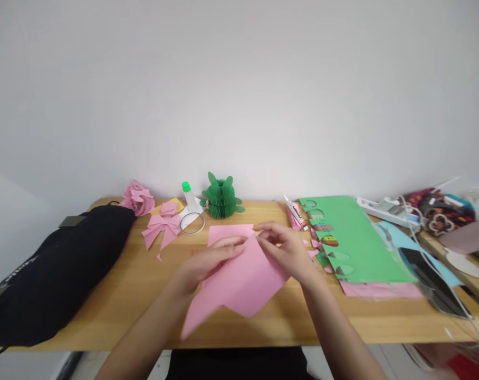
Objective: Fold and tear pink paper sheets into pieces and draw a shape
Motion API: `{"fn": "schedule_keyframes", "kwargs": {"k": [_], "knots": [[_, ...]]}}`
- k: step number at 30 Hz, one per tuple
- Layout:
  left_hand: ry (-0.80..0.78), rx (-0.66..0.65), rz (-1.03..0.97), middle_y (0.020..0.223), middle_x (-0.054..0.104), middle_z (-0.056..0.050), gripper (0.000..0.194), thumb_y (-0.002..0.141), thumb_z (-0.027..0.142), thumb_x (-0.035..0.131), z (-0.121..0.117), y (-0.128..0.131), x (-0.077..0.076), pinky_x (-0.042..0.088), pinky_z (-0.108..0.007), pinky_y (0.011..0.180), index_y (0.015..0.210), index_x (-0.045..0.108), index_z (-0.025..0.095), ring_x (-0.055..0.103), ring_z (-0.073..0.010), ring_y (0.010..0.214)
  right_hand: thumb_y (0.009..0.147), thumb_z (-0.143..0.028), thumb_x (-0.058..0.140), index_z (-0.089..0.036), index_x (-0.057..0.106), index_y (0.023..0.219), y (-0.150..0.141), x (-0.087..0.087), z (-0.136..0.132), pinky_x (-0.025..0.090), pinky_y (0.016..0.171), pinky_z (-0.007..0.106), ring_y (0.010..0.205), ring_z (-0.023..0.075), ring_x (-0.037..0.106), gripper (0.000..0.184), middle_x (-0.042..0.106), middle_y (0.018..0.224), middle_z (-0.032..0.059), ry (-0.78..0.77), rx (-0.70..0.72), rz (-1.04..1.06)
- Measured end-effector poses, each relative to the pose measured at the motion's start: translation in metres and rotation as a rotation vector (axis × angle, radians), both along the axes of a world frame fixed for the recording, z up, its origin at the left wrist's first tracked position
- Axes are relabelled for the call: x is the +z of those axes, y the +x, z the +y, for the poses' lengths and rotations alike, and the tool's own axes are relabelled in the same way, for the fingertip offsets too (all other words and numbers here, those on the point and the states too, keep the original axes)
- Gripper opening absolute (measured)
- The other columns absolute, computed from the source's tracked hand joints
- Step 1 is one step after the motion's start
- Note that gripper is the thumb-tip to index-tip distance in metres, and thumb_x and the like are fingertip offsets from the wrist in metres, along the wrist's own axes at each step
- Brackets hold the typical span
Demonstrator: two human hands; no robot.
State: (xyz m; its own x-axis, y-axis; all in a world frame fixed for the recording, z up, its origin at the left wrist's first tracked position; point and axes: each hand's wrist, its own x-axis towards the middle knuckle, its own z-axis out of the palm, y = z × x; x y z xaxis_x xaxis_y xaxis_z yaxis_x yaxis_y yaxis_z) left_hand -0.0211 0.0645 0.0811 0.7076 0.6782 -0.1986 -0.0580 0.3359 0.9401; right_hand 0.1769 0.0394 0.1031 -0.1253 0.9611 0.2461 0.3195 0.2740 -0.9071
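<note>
Pink paper (249, 282) is over the bench (140, 301), btwn 2 hands: L hand (211, 258) grips its left side, R hand (285, 248) pinches near the top corner, so each grip is closed on it. Step in hand looks like folding, w/ 1 fold prob. part-formed; next move prob. calls for L hand steadying, R hand lining up edges & pressing the crease flat.
</note>
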Motion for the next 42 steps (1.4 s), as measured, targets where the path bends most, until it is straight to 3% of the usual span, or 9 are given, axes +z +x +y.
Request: {"fn": "schedule_keyframes", "kwargs": {"k": [2,7,11,16,21,24,32,42], "knots": [[-0.017,0.029,-0.011,0.115,0.068,-0.009,0.053,0.076,0.049,0.071,-0.004,0.005,0.014,0.052,-0.033,0.082,0.119,0.062,0.020,0.066,-0.0235,0.099,0.083,-0.033,0.062,-0.019,0.068,0.098,-0.001,0.008,0.000,0.049,0.060,0.024,0.064,0.0136,0.063,0.021,0.070,0.071,0.0013,0.022,-0.027,-0.011],[0.161,0.387,0.120,0.113,0.070,-0.009,0.062,0.063,0.048,0.078,-0.009,0.002,0.047,0.054,-0.029,0.072,0.115,0.061,0.019,0.067,-0.0270,0.098,0.089,-0.057,0.047,-0.016,0.068,0.092,0.004,0.026,-0.003,0.051,0.057,0.025,0.065,0.0154,0.066,0.046,0.072,0.077,0.0069,-0.005,-0.254,0.273],[0.280,0.554,0.129,0.102,0.072,-0.007,0.050,0.066,0.044,0.075,-0.015,0.000,0.062,0.055,-0.026,0.064,0.108,0.060,0.020,0.069,-0.0241,0.090,0.086,-0.064,0.048,-0.017,0.073,0.081,0.002,0.028,-0.008,0.052,0.056,0.026,0.060,0.0152,0.064,0.053,0.071,0.071,0.0062,-0.074,-0.156,0.315],[0.356,0.676,0.109,0.101,0.072,-0.004,0.043,0.069,0.039,0.074,-0.024,0.005,0.067,0.055,-0.025,0.063,0.105,0.059,0.022,0.069,-0.0215,0.088,0.088,-0.063,0.046,-0.018,0.072,0.076,-0.004,0.024,-0.015,0.051,0.057,0.027,0.055,0.0143,0.060,0.053,0.065,0.061,0.0027,-0.014,-0.055,0.404],[0.394,0.781,0.151,0.102,0.071,-0.004,0.045,0.068,0.040,0.075,-0.031,0.012,0.073,0.057,-0.028,0.066,0.106,0.060,0.022,0.069,-0.0229,0.091,0.078,-0.052,0.068,-0.018,0.067,0.066,-0.010,0.036,-0.023,0.046,0.050,0.023,0.054,0.0125,0.055,0.036,0.061,0.059,0.0008,0.035,-0.103,0.380],[0.417,0.812,0.163,0.098,0.071,-0.001,0.041,0.066,0.038,0.077,-0.035,0.014,0.078,0.058,-0.028,0.066,0.103,0.063,0.026,0.068,-0.0226,0.090,0.078,-0.043,0.071,-0.018,0.064,0.063,-0.013,0.044,-0.027,0.042,0.047,0.021,0.050,0.0102,0.051,0.030,0.057,0.054,-0.0012,0.061,-0.164,0.363],[0.409,0.698,0.038,0.099,0.074,0.000,0.032,0.072,0.036,0.075,-0.050,-0.007,0.085,0.059,-0.024,0.062,0.103,0.069,0.031,0.070,-0.0198,0.082,0.081,-0.033,0.070,-0.020,0.068,0.068,-0.015,0.065,-0.036,0.041,0.044,0.020,0.051,0.0089,0.051,0.018,0.059,0.058,-0.0020,0.167,-0.167,0.295],[0.372,0.920,0.114,0.070,0.073,0.001,0.034,0.058,0.037,0.085,-0.065,-0.007,0.099,0.053,-0.018,0.046,0.089,0.073,0.026,0.064,-0.0141,0.054,0.081,-0.027,0.069,-0.022,0.073,0.074,-0.023,0.085,-0.046,0.045,0.046,0.022,0.050,0.0110,0.054,0.009,0.061,0.057,-0.0015,0.185,-0.150,0.326]]}}
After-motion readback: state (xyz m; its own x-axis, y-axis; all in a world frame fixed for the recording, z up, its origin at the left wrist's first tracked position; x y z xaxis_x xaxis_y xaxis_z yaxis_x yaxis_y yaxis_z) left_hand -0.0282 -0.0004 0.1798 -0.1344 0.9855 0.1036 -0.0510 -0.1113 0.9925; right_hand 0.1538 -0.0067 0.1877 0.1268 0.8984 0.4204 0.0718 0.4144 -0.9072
